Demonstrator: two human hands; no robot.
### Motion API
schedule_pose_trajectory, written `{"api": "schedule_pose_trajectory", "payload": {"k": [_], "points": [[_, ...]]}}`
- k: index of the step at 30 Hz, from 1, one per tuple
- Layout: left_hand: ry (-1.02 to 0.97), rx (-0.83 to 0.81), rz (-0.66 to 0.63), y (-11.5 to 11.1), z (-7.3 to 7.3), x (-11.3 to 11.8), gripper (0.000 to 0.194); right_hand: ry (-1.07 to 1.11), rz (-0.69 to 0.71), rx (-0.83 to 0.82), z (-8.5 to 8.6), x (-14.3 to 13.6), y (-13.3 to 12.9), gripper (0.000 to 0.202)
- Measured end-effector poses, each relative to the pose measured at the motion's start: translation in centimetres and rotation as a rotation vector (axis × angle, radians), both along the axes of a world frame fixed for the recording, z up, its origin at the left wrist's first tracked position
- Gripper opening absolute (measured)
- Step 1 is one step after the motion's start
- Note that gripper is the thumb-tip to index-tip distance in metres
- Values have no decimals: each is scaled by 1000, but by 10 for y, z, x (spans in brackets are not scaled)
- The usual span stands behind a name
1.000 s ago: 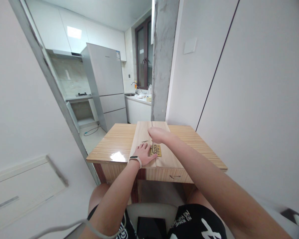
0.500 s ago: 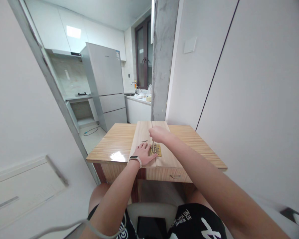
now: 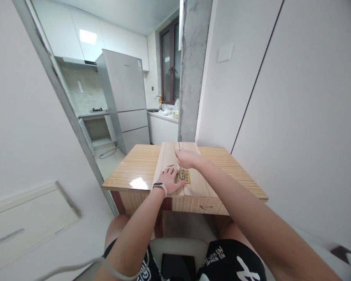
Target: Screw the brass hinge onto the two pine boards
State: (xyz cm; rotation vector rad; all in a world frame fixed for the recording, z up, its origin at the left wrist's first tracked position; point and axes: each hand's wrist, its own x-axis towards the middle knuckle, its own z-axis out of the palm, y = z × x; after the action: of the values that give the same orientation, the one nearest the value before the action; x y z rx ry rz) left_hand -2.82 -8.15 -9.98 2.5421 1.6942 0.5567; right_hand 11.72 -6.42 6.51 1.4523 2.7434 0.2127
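Observation:
Two pale wooden boards [image 3: 166, 156] lie side by side on the wooden table [image 3: 134, 168]. A brass hinge [image 3: 187, 176] lies across the seam between them. My left hand [image 3: 169, 180], with a band on its wrist, lies with fingers spread on the left board, its thumb at the hinge's near edge. Above the hinge, my right hand [image 3: 186, 158] is closed round a thin metal tool [image 3: 180, 171] that points down at the hinge. Its handle is hidden in my fingers. A small dark group of items [image 3: 171, 166] lies on the left board beyond my left fingers.
The table has a drawer with a handle [image 3: 206, 207] at its front. Beyond it stand a grey fridge [image 3: 128, 86] and a kitchen counter with a sink [image 3: 153, 111]. A white wall is on the right. A pale cable [image 3: 76, 267] crosses near my left arm.
The view has shifted slightly. My right hand remains closed above the hinge with its wrist turned a little, and my left hand stays on the board.

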Motion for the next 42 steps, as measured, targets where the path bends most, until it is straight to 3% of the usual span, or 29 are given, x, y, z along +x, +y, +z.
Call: {"api": "schedule_pose_trajectory", "payload": {"k": [10,25,36,42], "points": [[9,-25,3,1,0,0,85,-68,33,38,6,-5,1,21],[-1,-7,4,2,-1,-1,82,-30,-63,124,-2,-10,-3,38],[-1,-4,-3,1,-1,-2,81,21,5,19,-5,-5,-2,30],[15,2,9,3,-3,-2,83,-27,62,74,-4,-5,1,16]]}}
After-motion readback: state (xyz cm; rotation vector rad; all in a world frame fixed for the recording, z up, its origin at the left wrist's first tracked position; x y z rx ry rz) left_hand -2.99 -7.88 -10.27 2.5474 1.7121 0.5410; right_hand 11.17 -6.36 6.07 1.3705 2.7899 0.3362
